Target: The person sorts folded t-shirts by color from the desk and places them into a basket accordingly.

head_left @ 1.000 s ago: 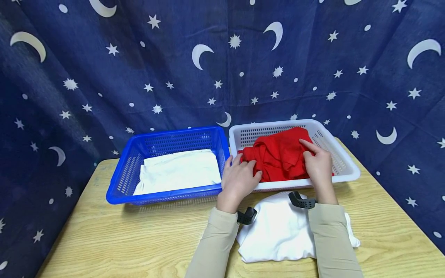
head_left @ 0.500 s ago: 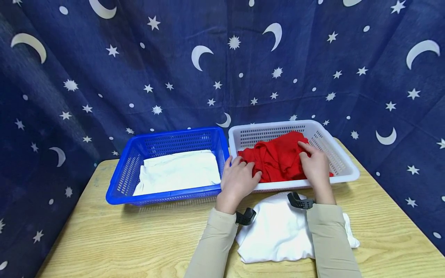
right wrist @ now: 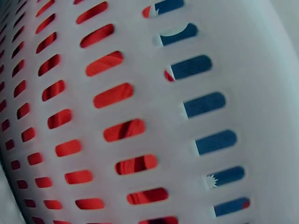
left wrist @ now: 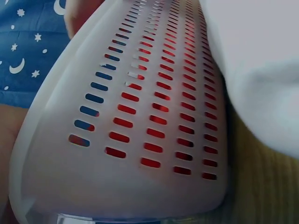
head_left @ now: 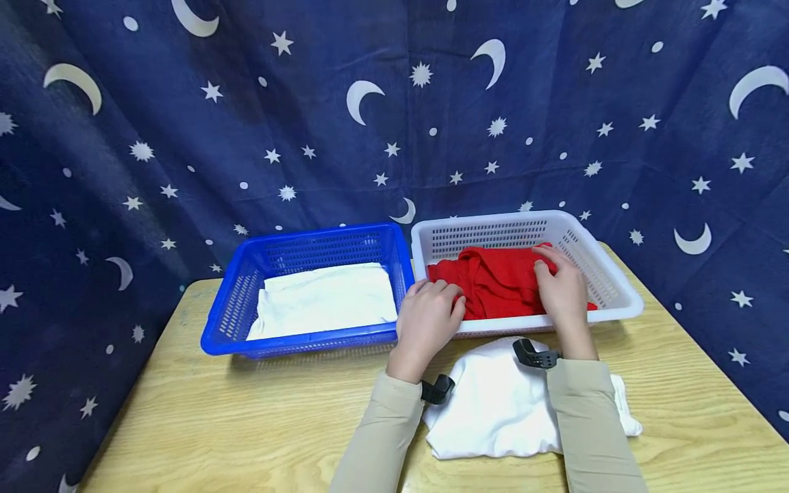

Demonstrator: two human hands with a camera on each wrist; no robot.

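A crumpled red cloth lies in the white basket. My left hand is over the basket's front left corner, its bent fingers reaching in at the cloth's left end. At the cloth's right end is my right hand, with its fingers loosely bent and thumb against the red fabric. Some fingertips are hidden in the basket. The wrist views look at the basket's slotted wall, where red shows through the slots.
To the left, a blue basket holds a flat white cloth. Another white cloth lies bunched on the wooden table in front of the white basket, under my forearms. A blue star-patterned curtain hangs behind.
The red cloth has sunk lower and lies flatter in the white basket. My right hand's extended index finger has bent. The head view has shifted slightly.
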